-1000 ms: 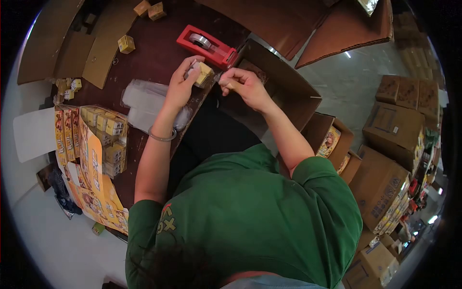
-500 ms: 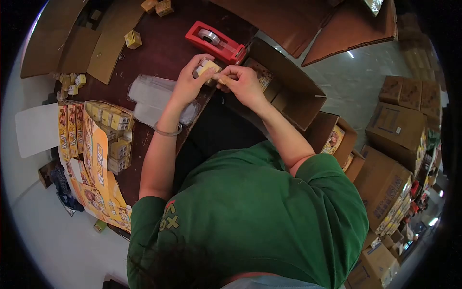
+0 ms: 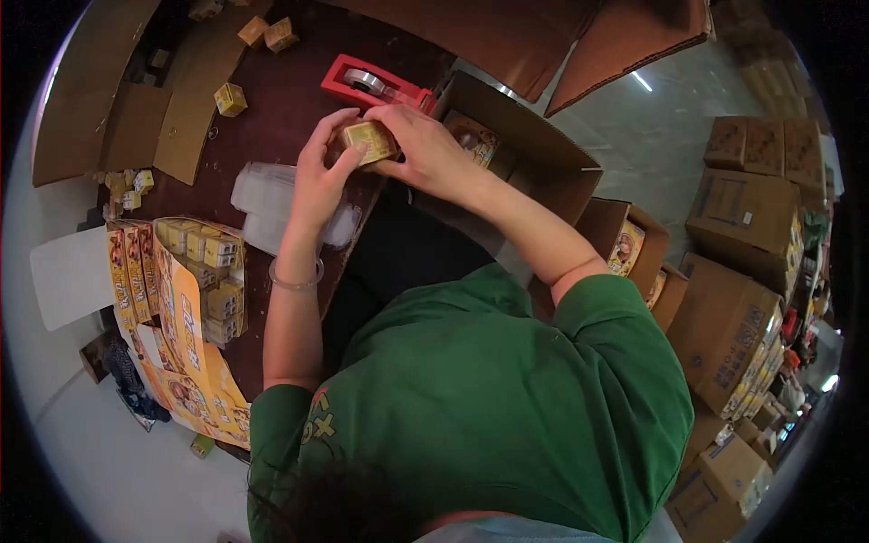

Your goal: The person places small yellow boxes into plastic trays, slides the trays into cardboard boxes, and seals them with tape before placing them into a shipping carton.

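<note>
Over the edge of a dark reddish-brown desk (image 3: pixel 281 113), the left hand (image 3: pixel 319 176) and right hand (image 3: pixel 433 156) share a small yellow cube-shaped box (image 3: pixel 369 143)
The open brown cardboard box (image 3: pixel 548 149) stands just right of the desk; the orange-and-yellow printed carton (image 3: pixel 186 312), with small boxes packed inside, is at the left. Flat clear plastic packaging (image 3: pixel 264 195) lies near the left forearm, and the red plastic tape dispenser (image 3: pixel 378 83) sits just beyond the fingers. The right hand curls round the far and right sides of the cube-shaped box, the left hand narrow about its left side, thumb on its face
</note>
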Demonstrator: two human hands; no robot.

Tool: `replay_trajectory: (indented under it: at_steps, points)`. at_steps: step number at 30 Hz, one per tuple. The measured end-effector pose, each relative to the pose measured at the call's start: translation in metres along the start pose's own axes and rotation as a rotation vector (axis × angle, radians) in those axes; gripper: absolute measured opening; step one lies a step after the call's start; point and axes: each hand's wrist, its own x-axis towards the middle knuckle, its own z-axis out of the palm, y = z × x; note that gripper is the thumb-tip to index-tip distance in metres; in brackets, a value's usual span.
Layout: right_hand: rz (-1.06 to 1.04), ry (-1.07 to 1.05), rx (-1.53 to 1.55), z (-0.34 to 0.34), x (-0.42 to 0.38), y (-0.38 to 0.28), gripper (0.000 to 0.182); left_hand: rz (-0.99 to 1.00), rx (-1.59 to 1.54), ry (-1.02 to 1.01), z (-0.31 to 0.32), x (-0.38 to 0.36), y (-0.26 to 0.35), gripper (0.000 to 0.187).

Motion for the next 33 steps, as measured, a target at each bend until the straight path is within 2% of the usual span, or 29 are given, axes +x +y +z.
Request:
replay_trajectory:
  at_steps: [3,6,9,10,12,15,16,18,22,25,26,29,30,33]
  points:
    - [-0.158,-0.009,-0.135,-0.003,0.006,0.008,0.053,0.118,0.288,-0.067,-0.015,0.012,-0.019,0.040]
    - [-0.194,-0.048,-0.132,-0.018,0.015,0.013,0.050,0.004,0.077,-0.030,-0.025,0.013,-0.029,0.040]
    - [-0.049,0.003,-0.102,-0.037,0.023,0.018,0.038,-0.118,-0.104,0.096,-0.016,0.012,-0.038,0.040]
    - [0.001,0.102,-0.173,-0.042,0.023,0.028,0.030,-0.144,-0.139,0.153,-0.007,0.010,-0.038,0.040]
    - [0.052,0.099,-0.346,-0.046,0.023,0.054,0.026,-0.056,0.053,0.112,0.003,0.009,-0.037,0.042]
    - [0.136,0.020,-0.185,-0.037,0.022,0.073,0.020,0.177,0.275,0.077,0.013,0.017,-0.036,0.046]
    - [0.157,-0.018,-0.118,-0.034,0.021,0.075,0.019,0.201,0.282,0.033,0.012,0.021,-0.033,0.047]
    - [0.171,0.041,-0.061,-0.029,0.020,0.077,0.019,0.255,0.299,-0.051,0.007,0.030,-0.032,0.048]
    - [0.139,0.202,-0.172,-0.032,0.007,0.045,0.016,0.103,0.198,-0.137,-0.007,0.038,-0.028,0.049]
    - [0.535,0.062,0.175,-0.046,-0.011,0.028,0.014,0.077,0.172,-0.133,-0.008,0.037,-0.027,0.050]
    - [0.582,0.077,0.340,-0.035,-0.020,0.049,0.013,0.065,0.148,-0.147,-0.010,0.038,-0.028,0.050]
    - [0.634,0.093,0.425,-0.017,-0.041,0.087,0.013,0.083,0.104,-0.102,-0.006,0.034,-0.037,0.049]
    - [0.585,0.165,0.504,-0.010,-0.048,0.088,0.012,0.104,0.095,-0.060,-0.007,0.034,-0.039,0.048]
    - [0.516,0.143,0.879,-0.001,-0.049,0.051,0.011,-0.005,-0.143,-0.133,-0.011,0.026,-0.043,0.043]
